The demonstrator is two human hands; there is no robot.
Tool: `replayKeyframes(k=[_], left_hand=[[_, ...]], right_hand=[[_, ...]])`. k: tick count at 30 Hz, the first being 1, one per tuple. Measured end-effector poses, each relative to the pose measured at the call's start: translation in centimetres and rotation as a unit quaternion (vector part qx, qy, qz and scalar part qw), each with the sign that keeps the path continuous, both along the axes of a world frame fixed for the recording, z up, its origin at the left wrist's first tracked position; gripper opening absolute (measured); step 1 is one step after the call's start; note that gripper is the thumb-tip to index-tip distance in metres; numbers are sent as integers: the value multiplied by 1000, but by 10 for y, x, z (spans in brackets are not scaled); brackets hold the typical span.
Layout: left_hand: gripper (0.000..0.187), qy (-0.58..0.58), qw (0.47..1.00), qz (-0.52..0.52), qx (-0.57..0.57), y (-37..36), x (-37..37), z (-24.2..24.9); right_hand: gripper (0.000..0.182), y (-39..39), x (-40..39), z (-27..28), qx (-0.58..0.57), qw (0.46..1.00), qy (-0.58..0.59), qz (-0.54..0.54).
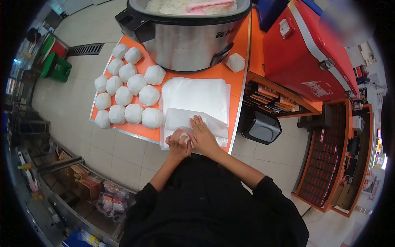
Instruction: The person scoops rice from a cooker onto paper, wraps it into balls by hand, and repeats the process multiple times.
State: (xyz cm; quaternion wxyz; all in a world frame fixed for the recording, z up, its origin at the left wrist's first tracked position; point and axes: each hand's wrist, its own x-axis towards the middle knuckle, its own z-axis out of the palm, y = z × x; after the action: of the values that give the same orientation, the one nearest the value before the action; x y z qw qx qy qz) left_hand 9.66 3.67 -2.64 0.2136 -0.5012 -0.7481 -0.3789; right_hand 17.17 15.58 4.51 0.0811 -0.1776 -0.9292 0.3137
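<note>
A stack of white paper sheets [197, 92] lies on the orange table, with a loose translucent sheet [181, 118] across its near part. My left hand [178, 145] is closed at the stack's near edge, its fingers curled around a bunched part of the white paper. Whether anything is inside the paper is hidden. My right hand [202, 135] rests beside it with fingers stretched flat on the sheet, its thumb close to the left hand. Left of the stack sit several round paper-wrapped bundles [124, 95] in rows.
A large steel rice cooker [185, 45] with white rice and a pink item stands at the table's far side. Another wrapped bundle [235, 62] sits right of it. A red cooler [306, 49] stands on the right, above a black bin [263, 127].
</note>
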Motion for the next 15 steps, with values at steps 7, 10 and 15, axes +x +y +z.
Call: replayKeyframes(k=[7, 10, 15], left_hand=[[63, -184, 937, -3, -296, 7, -11, 42], [54, -122, 948, 15, -295, 8, -23, 43], [25, -85, 944, -30, -318, 16, -66, 43]], right_hand=[[52, -5, 33, -17, -161, 970, 94, -156], [52, -3, 46, -37, -82, 978, 77, -175], [43, 15, 43, -27, -23, 978, 33, -204]])
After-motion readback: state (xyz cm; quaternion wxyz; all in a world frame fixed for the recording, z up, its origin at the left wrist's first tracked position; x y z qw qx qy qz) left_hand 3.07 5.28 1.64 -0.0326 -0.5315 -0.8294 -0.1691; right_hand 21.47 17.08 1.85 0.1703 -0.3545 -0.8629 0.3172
